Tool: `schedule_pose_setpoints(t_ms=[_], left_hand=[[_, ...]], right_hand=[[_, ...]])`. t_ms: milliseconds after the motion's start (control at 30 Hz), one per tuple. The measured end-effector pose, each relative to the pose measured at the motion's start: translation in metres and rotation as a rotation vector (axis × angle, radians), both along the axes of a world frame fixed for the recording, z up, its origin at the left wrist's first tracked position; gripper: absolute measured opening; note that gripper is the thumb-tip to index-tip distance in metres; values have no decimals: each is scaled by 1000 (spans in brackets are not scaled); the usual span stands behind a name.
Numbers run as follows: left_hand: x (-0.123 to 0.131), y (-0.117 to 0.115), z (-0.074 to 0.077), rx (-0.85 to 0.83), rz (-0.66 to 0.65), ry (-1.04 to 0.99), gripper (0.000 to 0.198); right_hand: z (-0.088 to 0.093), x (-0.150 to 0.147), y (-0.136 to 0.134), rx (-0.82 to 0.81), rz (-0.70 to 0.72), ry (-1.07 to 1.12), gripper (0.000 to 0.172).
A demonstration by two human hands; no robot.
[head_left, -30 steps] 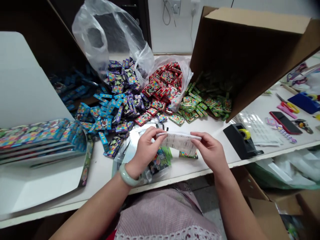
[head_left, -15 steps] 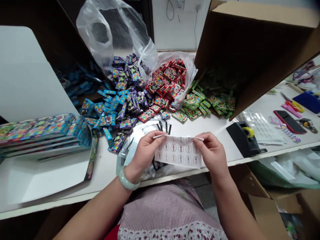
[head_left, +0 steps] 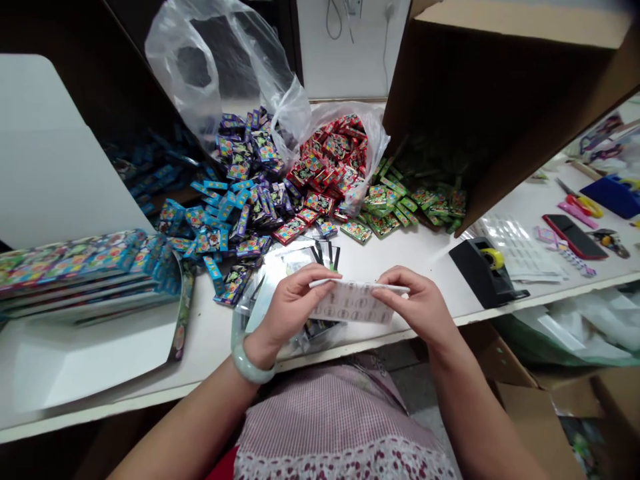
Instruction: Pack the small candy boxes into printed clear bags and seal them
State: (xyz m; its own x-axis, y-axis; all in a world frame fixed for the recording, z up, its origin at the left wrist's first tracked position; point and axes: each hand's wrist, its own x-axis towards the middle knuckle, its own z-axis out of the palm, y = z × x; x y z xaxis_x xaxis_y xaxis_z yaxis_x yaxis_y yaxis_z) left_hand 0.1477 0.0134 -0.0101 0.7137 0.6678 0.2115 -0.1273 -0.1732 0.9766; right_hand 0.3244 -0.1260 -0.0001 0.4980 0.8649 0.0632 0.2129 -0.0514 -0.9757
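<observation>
My left hand (head_left: 293, 310) and my right hand (head_left: 413, 303) hold the two ends of a white sheet of round printed stickers (head_left: 350, 303), which bends between them. A jade-green bangle (head_left: 253, 367) circles my left wrist. Under my left hand lie clear plastic sleeves (head_left: 265, 300) with dark strips showing through. Just beyond my hands spread heaps of blue-and-purple packets (head_left: 240, 200), red packets (head_left: 330, 167) and green packets (head_left: 395, 207). Some red ones sit in a clear plastic bag (head_left: 373, 130).
A tipped cardboard box (head_left: 480, 87) opens onto the green packets. A stack of printed cards (head_left: 85, 277) lies on white board at left. To the right are a black tape dispenser (head_left: 483, 270), a phone (head_left: 574, 237), scissors (head_left: 580, 205) and a blue holder (head_left: 611, 195).
The sticker sheet has tipped from facing me to a flatter, more bent position. My hands have drawn slightly closer together, and my left hand sits lower over the plastic sleeves.
</observation>
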Motion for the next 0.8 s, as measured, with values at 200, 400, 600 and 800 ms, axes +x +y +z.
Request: schedule_pose_setpoints(t_ms=[200,400,600,800], left_hand=[[4,-1,5,-107,27,2,3],[2,-1,1,-198,108,140,22],[4,-1,3,-119,59,15,6],[2,-1,1,-161,71,109,17]], right_hand=[[7,-5,5,6,6,-33,16],[15,-7,4,-79,29,11,25],[15,-9,4,-58,0,7,20],[11,-4,1,-139,45,44,29]])
